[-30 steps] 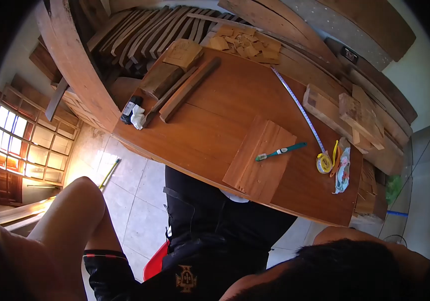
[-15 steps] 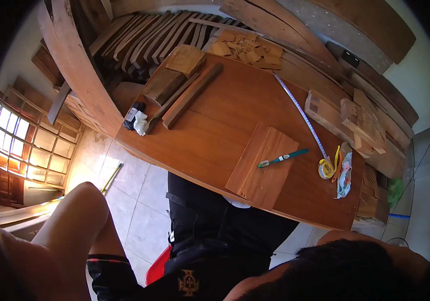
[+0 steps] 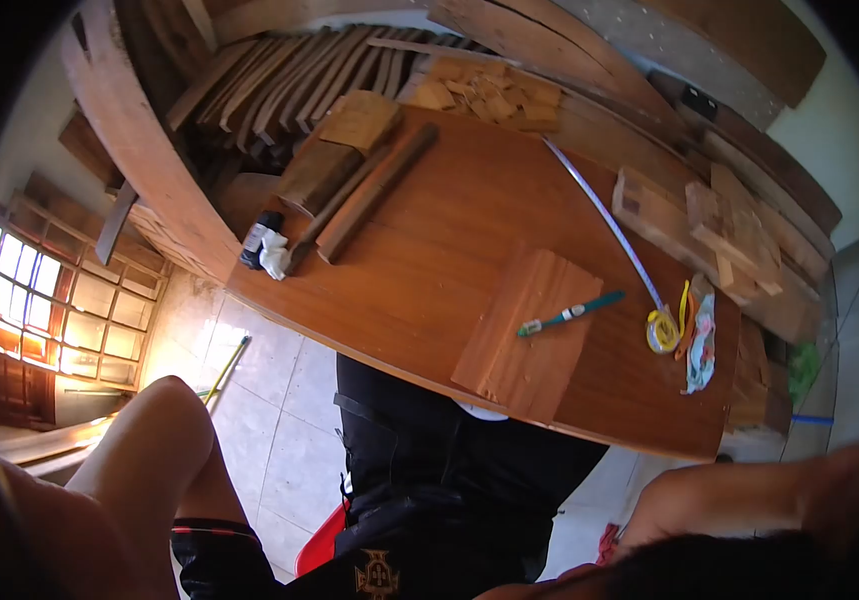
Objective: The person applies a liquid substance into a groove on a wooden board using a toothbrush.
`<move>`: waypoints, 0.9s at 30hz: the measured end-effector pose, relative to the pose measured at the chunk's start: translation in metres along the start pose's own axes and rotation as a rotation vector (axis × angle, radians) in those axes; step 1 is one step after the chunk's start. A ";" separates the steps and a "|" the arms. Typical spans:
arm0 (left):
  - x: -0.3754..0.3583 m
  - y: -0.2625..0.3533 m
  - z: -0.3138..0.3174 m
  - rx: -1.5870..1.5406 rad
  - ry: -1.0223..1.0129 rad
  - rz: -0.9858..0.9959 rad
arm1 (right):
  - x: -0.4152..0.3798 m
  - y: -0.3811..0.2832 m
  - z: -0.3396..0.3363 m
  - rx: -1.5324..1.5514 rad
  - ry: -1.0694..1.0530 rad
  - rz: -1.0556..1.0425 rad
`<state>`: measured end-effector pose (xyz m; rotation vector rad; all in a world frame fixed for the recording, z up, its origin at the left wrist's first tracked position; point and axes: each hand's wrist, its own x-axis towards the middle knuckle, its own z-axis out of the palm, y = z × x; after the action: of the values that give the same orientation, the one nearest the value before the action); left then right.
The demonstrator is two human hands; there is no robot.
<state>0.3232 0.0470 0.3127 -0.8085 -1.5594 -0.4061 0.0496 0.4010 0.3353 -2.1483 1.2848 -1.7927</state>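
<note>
My left arm (image 3: 164, 430) is bent, its elbow raised at the left of the view, and the forearm runs back to the dark lower left edge; my left hand is out of sight. At the lower right my right arm (image 3: 719, 500) reaches toward the edge. My right hand (image 3: 854, 475) is blurred and dark there, its fingers not readable. A wooden table stands ahead. On it a flat wooden board (image 3: 529, 345) lies near the front edge, with a green toothbrush (image 3: 571, 313) on top. Right of it are a yellow tape measure (image 3: 661, 332), its blade (image 3: 604, 218) pulled out, and a crumpled wrapper (image 3: 700, 345).
Wood blocks (image 3: 359, 120), a long wooden strip (image 3: 379, 190), a black object (image 3: 261, 240) and a white crumpled piece (image 3: 273, 256) lie at the table's left. Stacked slats (image 3: 299, 85), small wood pieces (image 3: 489, 95) and planks (image 3: 689, 230) surround the table (image 3: 429, 270).
The view has shifted slightly. My right arm has swung outward and up at the lower right, showing more of the forearm. The things on the table lie as before.
</note>
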 end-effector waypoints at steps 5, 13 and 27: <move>-0.022 -0.010 0.019 -0.086 -0.006 0.045 | -0.083 0.119 0.010 -0.273 0.249 0.375; -0.052 -0.031 0.050 -0.191 0.102 0.102 | -0.149 0.256 0.021 -0.796 -0.222 0.540; -0.204 -0.163 0.177 0.114 -0.181 -0.655 | -0.180 0.263 0.000 -0.775 -0.072 0.691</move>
<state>0.0792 0.0017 0.1175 -0.2292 -1.9855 -0.7203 -0.0889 0.3408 0.0549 -1.5933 2.5736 -1.0090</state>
